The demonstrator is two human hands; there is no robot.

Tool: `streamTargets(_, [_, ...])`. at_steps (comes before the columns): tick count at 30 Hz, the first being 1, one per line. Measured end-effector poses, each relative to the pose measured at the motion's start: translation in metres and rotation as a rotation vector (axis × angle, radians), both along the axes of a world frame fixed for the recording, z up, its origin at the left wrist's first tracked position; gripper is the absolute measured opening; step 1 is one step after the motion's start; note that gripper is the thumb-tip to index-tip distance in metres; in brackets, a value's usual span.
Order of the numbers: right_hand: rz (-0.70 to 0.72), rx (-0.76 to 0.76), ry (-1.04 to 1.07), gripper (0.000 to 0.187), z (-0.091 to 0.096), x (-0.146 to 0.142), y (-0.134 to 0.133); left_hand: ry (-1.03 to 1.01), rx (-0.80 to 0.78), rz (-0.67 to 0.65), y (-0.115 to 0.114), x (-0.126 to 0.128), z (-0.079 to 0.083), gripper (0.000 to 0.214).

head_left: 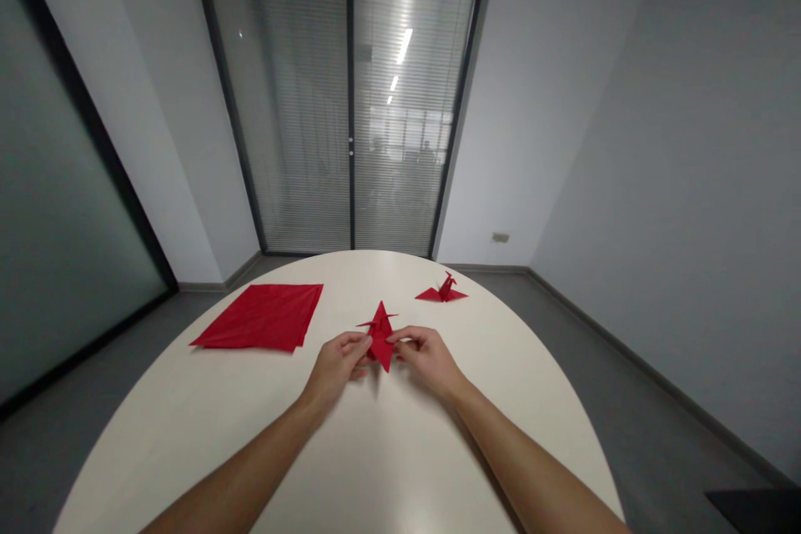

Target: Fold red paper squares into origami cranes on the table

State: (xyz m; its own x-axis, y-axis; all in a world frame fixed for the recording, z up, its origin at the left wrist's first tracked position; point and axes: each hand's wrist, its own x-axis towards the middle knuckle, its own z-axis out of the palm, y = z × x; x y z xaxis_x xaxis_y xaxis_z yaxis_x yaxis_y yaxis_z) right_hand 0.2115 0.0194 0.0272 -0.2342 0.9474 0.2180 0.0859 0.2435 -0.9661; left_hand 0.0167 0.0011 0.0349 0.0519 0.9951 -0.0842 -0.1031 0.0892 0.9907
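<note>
Between my two hands is a red origami crane (381,342), held just over the table with one point toward me and one away. Two thin folded tips stick out sideways near its far end. My left hand (341,359) pinches its left edge between thumb and fingers. On the other edge, my right hand (425,355) grips with thumb and forefinger. A second red paper crane (444,292) rests farther back on the right, its wings spread flat and its neck and tail raised.
A stack of red paper sheets (263,317) lies at the left of the round white table (350,467). Beyond the table's far edge stand glass doors (350,100) with blinds. A dark object (757,511) shows at the lower right corner.
</note>
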Motion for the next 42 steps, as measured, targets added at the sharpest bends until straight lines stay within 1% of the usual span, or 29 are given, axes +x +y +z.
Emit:
streamTargets(5, [0.003,0.035,-0.03,0.024,0.008,-0.001,-0.003,-0.013,0.023,0.025,-0.001,0.002,0.0,0.05])
streamTargets(11, [0.038,0.012,0.094,0.042,0.007,-0.003,-0.001,0.002,0.085,0.052,0.0,0.002,0.0,0.045])
streamTargets(16, [0.04,-0.039,0.128,0.041,0.006,-0.003,0.002,-0.004,0.116,0.052,0.001,0.001,0.0,0.045])
streamTargets(21, [0.01,-0.063,0.146,0.045,0.007,-0.003,0.002,-0.033,0.154,0.039,0.0,0.001,0.001,0.055])
streamTargets(27, [-0.02,-0.051,0.108,0.044,0.005,-0.002,0.001,0.011,0.171,0.06,0.002,0.001,-0.001,0.051])
streamTargets(30, [0.001,-0.06,0.112,0.043,0.005,-0.002,0.002,0.033,0.157,0.051,0.002,0.001,-0.002,0.052])
streamTargets(33, [0.005,-0.048,0.102,0.042,0.01,0.003,0.004,0.037,0.124,0.028,0.003,-0.001,-0.005,0.055])
streamTargets(35, [-0.05,-0.016,0.088,0.043,0.015,0.011,0.007,0.058,0.133,0.031,0.003,-0.003,-0.008,0.051])
streamTargets(37, [-0.125,0.01,0.084,0.043,0.021,0.024,0.012,0.13,0.193,0.047,0.003,-0.006,-0.011,0.043])
streamTargets(39, [-0.249,0.05,0.072,0.043,0.025,0.041,0.018,0.23,0.269,0.073,0.003,-0.01,-0.013,0.033])
streamTargets(42, [-0.443,0.105,-0.053,0.039,0.024,0.07,0.027,0.313,0.344,0.1,0.005,-0.016,-0.017,0.027])
